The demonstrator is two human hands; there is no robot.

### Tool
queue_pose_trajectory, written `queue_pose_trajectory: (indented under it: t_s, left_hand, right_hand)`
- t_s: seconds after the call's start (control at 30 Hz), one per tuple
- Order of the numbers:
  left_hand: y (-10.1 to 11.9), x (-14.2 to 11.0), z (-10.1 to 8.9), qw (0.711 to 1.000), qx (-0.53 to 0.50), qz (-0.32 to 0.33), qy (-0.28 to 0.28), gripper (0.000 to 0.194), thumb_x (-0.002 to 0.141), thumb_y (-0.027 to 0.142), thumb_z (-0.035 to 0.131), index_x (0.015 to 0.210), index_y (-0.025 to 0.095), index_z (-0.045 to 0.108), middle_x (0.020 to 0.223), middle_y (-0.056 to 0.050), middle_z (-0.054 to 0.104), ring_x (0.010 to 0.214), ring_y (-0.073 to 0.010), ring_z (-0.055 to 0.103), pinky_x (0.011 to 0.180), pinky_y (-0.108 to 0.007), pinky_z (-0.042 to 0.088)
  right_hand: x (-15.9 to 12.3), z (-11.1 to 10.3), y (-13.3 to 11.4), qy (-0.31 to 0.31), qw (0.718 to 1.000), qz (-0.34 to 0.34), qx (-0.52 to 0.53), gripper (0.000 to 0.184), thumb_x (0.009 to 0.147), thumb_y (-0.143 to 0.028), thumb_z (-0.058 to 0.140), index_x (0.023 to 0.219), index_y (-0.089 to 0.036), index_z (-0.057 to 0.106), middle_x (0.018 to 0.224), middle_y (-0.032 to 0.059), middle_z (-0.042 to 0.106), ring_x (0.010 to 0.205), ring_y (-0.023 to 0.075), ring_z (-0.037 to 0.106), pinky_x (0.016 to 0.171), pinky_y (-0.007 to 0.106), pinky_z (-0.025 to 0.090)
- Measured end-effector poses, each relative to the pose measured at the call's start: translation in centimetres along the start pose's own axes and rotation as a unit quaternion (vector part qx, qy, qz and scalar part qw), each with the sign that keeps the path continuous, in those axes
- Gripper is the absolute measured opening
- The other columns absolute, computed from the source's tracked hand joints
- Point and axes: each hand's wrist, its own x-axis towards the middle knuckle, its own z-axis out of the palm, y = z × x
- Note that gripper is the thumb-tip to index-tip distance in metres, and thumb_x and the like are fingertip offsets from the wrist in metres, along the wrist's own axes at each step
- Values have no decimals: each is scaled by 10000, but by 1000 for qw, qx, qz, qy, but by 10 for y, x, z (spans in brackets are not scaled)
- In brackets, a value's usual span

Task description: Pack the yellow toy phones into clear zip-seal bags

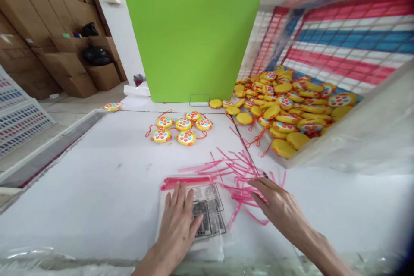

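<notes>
My left hand (179, 220) lies flat, fingers spread, on a stack of clear plastic bags (207, 207) with printed labels and a pink seal strip along the top. My right hand (274, 202) rests at the right of the stack, fingers stretched out over a scatter of pink peel-off strips (236, 168) on the white table. Farther back on the table sits a small group of round yellow toys (183, 129) with coloured dots and orange cords.
A large heap of the same yellow toys (287, 108) spills from a red, white and blue woven bag (349, 39) at the right. A green board (192, 30) stands behind the table. Cardboard boxes (48, 30) are stacked at the left; one toy (112, 106) lies apart.
</notes>
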Motion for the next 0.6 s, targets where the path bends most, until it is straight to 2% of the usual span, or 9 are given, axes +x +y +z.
queue_pose_trajectory:
  t_s: [0.03,0.13,0.23,0.3,0.33,0.4,0.6]
  left_hand:
    - [3,3,-2,1000,-9,7,-17,539,881,411,412,1350,145,413,1451,-169,317,1351,-333,240,1036,-560,301]
    - [10,8,1,998,-24,27,-50,574,863,409,453,1379,172,370,1467,-161,278,1358,-343,210,1036,-588,280]
    - [11,4,12,998,-25,41,-36,601,853,390,486,1401,200,328,1475,-153,254,1356,-349,212,1021,-599,295]
    - [9,-2,20,998,-24,48,-12,594,861,391,479,1405,213,317,1476,-150,254,1353,-347,224,1013,-595,312]
    - [7,-4,24,998,-23,51,-1,586,867,394,470,1404,216,317,1477,-148,254,1353,-345,227,1010,-591,320]
    - [6,-7,27,998,-23,58,15,571,877,398,453,1401,213,324,1476,-149,257,1352,-344,231,1006,-586,331]
    - [6,-6,23,998,-25,60,6,553,872,398,460,1379,195,371,1466,-167,276,1344,-359,245,993,-592,340]
  right_hand:
    - [13,6,-2,23,999,-28,-19,237,855,-224,455,1000,-204,640,1005,82,658,872,206,617,753,343,498]
    - [55,29,-20,15,994,-99,-40,258,832,-164,500,1063,-186,612,1060,95,637,1022,230,564,888,379,452]
    - [91,49,-37,-9,993,-83,-84,286,785,-166,583,1069,-139,614,1069,142,623,1045,269,538,911,413,426]
    - [105,58,-40,-42,992,-65,-95,170,761,-136,600,922,-138,656,997,124,644,984,249,560,885,374,433]
    - [108,59,-39,-55,992,-62,-96,112,756,-109,589,834,-145,662,948,104,654,945,229,570,865,345,438]
    - [108,58,-35,-62,992,-61,-96,132,766,-71,548,737,-154,646,864,74,660,896,201,575,835,305,438]
    - [97,50,-23,-20,994,-54,-93,186,848,-126,475,947,-147,630,936,90,661,1009,225,543,892,334,410]
